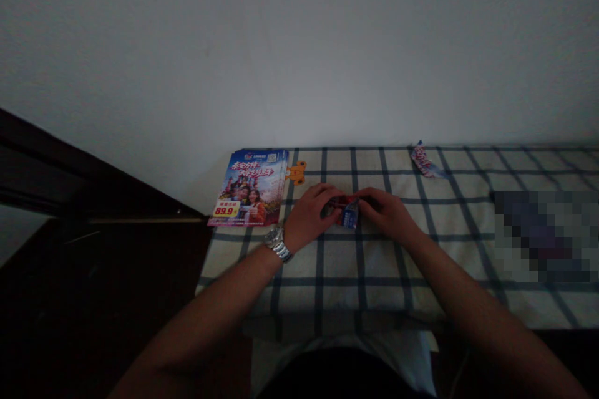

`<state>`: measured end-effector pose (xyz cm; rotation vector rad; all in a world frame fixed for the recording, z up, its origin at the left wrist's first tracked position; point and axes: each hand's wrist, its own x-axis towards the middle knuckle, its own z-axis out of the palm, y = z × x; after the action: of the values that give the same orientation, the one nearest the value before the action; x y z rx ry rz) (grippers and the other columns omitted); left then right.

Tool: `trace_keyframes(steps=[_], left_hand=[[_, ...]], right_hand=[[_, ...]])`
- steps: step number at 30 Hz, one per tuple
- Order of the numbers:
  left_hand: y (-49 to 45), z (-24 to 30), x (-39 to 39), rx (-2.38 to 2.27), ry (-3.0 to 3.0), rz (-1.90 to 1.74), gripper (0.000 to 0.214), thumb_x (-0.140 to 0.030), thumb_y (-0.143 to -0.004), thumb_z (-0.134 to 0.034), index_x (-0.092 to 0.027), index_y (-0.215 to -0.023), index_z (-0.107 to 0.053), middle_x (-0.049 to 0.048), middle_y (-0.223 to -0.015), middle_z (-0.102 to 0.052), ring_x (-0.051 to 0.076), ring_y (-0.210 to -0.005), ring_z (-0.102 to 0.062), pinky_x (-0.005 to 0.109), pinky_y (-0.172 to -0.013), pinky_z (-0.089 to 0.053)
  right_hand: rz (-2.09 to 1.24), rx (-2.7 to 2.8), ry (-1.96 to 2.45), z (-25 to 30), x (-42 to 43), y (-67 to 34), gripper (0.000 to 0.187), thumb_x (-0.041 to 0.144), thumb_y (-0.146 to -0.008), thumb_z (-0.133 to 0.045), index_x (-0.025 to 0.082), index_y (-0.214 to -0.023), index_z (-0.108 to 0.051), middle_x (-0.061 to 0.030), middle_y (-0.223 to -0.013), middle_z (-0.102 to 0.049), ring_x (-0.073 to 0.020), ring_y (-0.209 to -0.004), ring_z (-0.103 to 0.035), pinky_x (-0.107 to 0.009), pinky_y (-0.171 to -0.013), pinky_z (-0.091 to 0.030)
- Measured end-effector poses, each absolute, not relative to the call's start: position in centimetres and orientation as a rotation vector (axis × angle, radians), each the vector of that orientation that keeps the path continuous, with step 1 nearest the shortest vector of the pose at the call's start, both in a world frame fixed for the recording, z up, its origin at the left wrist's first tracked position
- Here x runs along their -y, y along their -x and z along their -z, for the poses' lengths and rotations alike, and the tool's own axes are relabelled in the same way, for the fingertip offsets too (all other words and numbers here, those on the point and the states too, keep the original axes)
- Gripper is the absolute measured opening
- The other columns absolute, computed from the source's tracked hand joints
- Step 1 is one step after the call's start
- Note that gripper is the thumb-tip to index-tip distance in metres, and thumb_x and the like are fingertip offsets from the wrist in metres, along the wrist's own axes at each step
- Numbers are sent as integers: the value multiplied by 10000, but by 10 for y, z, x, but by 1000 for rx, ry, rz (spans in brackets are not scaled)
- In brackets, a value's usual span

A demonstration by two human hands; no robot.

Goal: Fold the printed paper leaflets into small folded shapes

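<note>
Between my two hands is a small folded flyer (349, 218), printed in red and blue, held just over the checked cloth. My left hand (313, 215), with a silver watch (277, 243) on its wrist, pinches the flyer's left side. The fingers of my right hand (382, 209) close on its upper right edge. Part of the paper is hidden behind my fingers. Left of my hands lies a stack of flyers (248, 190), printed side up.
A checked tablecloth (299, 287) covers the table against a pale wall (327, 62). An orange bear-shaped cutout (296, 173) sits beside the stack. A folded paper piece (422, 161) lies at the back right. The far right holds a pixelated patch (543, 237).
</note>
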<state>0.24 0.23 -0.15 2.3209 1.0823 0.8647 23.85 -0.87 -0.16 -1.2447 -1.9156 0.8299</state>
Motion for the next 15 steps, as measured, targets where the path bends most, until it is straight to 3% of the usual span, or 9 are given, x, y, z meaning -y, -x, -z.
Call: trace_keyframes(steps=[4, 15], left_hand=[[-2, 1, -3, -1138, -2344, -854, 356, -256, -891, -738, -240, -1232, -640, 67, -1236, -611, 244, -1203, -560, 420, -1070, -480], [-2, 2, -3, -1263, -2384, -821, 333, -326, -882, -753, -239, -1190, -662, 54, -1125, -608, 244, -1088, -575, 409, -975, -488]], right_hand=[[-773, 1872, 1278, 4, 8, -239, 220, 305, -958, -593, 250, -1157, -670, -45, -1056, -749, -232, -957, -716, -397, -878, -571], [-609, 1963, 1244, 5, 7, -237, 224, 327, -940, -651, 237, -1145, -667, -57, -1001, -706, -224, -879, -686, -376, -793, -576]])
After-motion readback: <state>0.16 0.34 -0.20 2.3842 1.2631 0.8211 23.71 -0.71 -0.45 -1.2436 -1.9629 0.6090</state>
